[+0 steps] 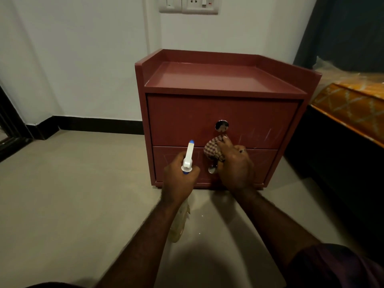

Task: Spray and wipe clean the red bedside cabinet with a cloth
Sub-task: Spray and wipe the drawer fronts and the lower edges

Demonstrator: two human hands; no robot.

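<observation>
The red bedside cabinet [220, 113] stands on the floor against the wall, with two drawers and a round metal knob [222, 125] on the upper one. My left hand [179, 173] grips the neck of a spray bottle [188, 156] with a white trigger head and blue nozzle, pointed at the lower drawer. Its pale body hangs below my wrist. My right hand [235, 165] holds a checked cloth [214, 149] against the drawer fronts, just under the upper knob. The lower knob [212, 169] peeks out beside my right hand.
A bed with an orange patterned cover [353, 107] stands close on the right. A white wall with a switch plate [189, 5] rises behind the cabinet. Beige tiled floor [72, 194] spreads to the left and front. A dark door frame [8, 125] is at far left.
</observation>
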